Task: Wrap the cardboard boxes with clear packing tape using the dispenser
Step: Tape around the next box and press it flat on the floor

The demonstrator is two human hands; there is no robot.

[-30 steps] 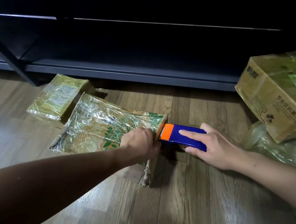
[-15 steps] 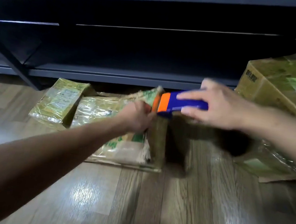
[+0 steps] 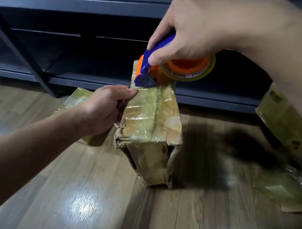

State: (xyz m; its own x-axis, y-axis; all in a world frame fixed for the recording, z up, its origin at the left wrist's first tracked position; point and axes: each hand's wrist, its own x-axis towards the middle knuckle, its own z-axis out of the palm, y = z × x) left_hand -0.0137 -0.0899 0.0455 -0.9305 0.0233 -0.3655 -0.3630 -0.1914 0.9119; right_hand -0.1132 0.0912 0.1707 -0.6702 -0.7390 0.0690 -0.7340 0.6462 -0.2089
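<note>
Wood-plank floor point(image 3: 88, 192) in front of dark metal shelving point(image 3: 63, 18): a person's left hand point(image 3: 102, 110) grips the upper left edge of a tape-covered cardboard box point(image 3: 151, 118) standing on end, thumb on top and fingers curled round the side. Just above and beyond that hand, the right hand point(image 3: 192, 27) is wrapped around a blue-and-orange tape dispenser point(image 3: 146, 69). Its front edge touches the box's top at the far end, and the tape roll point(image 3: 190, 69) sits under the palm. A second wrapped box point(image 3: 75, 98) lies behind the left hand, and a larger box point(image 3: 283, 124) sits below the right forearm, blurred.
</note>
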